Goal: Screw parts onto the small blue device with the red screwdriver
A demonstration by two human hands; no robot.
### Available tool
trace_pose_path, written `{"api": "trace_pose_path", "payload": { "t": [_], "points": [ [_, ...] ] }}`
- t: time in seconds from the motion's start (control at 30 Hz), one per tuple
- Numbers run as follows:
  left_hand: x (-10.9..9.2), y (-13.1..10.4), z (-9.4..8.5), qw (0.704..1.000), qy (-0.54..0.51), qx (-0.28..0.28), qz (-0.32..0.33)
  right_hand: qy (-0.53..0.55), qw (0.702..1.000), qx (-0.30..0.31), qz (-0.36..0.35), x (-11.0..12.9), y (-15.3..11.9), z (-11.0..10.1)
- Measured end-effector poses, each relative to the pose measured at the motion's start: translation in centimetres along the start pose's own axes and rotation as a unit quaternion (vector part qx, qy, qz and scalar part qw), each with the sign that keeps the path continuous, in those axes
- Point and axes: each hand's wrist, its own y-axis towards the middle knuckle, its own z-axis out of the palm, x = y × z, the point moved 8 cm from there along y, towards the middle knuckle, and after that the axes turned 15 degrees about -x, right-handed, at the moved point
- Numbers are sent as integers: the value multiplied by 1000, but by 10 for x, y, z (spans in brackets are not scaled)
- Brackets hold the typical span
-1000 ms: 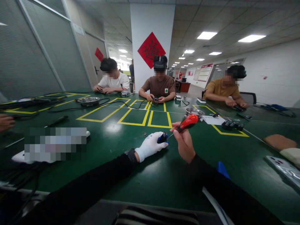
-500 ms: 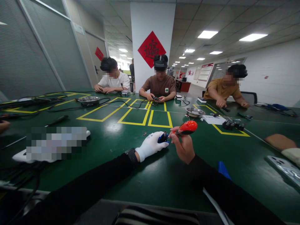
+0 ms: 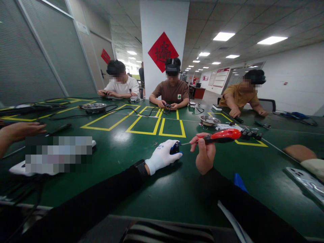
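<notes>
My left hand (image 3: 162, 156), in a white glove with blue fingertips, is closed around a small black part (image 3: 175, 147) over the table. The kind of part cannot be made out, since the fingers cover much of it. In my bare right hand (image 3: 205, 156) is a screwdriver (image 3: 225, 135) with a red and black handle. Its thin shaft points left, with the tip close to the black part; whether they touch, I cannot tell. Just beyond the gloved hand lie some tiny metal pieces (image 3: 156, 144), perhaps screws.
The green table (image 3: 121, 199) carries yellow tape outlines. Metal bowls (image 3: 209, 120) and several black parts (image 3: 250, 134) lie farther off. A phone (image 3: 305, 184) is at right, a blurred white object (image 3: 58, 155) at left. Co-workers sit opposite; another person's hand (image 3: 22, 133) reaches in from the left.
The screwdriver has swung from pointing mostly away to lying sideways, and my right hand has shifted slightly right. Another person's hand has come farther in from the left.
</notes>
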Motion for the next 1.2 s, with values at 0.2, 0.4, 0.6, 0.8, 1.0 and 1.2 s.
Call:
{"api": "trace_pose_path", "payload": {
  "t": [0.2,0.4,0.6,0.8,1.0,1.2],
  "points": [
    [7,3,4,1000,15,-3,12,2,994,-111,2,-7,13,-15],
    [11,4,1,998,66,-23,4,-98,990,-91,37,-32,21,-20],
    [11,3,3,997,72,-3,24,-137,979,-77,131,-61,22,-24],
    [15,2,5,998,60,-2,25,-109,964,-87,225,-86,15,-30],
    [11,2,8,996,4,66,58,-58,948,-107,293,-89,8,-28],
    [14,3,7,997,0,64,50,-88,933,-98,336,-93,2,-30]
  ]
}}
